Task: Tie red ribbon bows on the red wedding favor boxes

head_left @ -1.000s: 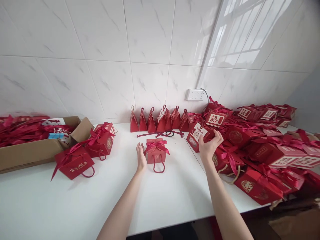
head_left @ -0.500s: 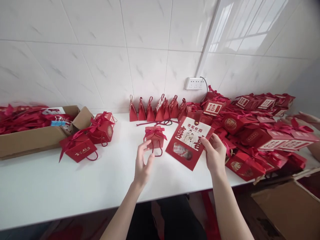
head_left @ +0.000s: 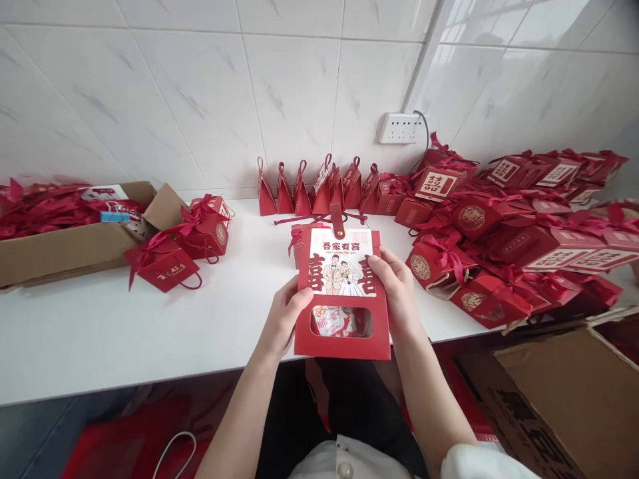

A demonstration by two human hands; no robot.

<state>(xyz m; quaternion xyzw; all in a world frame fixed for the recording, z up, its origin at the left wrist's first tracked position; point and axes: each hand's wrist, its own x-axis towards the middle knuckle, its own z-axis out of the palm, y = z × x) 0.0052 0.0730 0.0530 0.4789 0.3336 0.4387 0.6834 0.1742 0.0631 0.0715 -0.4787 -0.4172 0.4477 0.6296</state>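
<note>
Both my hands hold a flat red gift box (head_left: 344, 349) upright near the table's front edge. It has a white printed panel with a bridal couple, an oval window showing wrapped contents, and a strap with a snap on top. My left hand (head_left: 284, 316) grips its left edge, thumb on the front. On the right edge, my right hand (head_left: 397, 293) is closed with its thumb over the panel. Behind the held box, a small ribboned red box (head_left: 298, 247) is mostly hidden. Dark red cords (head_left: 294, 219) lie farther back.
Several red triangular boxes (head_left: 302, 196) line the wall. A large heap of ribboned red boxes (head_left: 499, 233) covers the right side. Two more red boxes (head_left: 162, 264) sit left, beside a cardboard box (head_left: 64, 253) full of red items. Another carton (head_left: 559, 399) stands lower right.
The flat box has come left and toward me, turning upright. My left hand has left the small ribboned box and taken the flat box's left edge. The view has tilted down.
</note>
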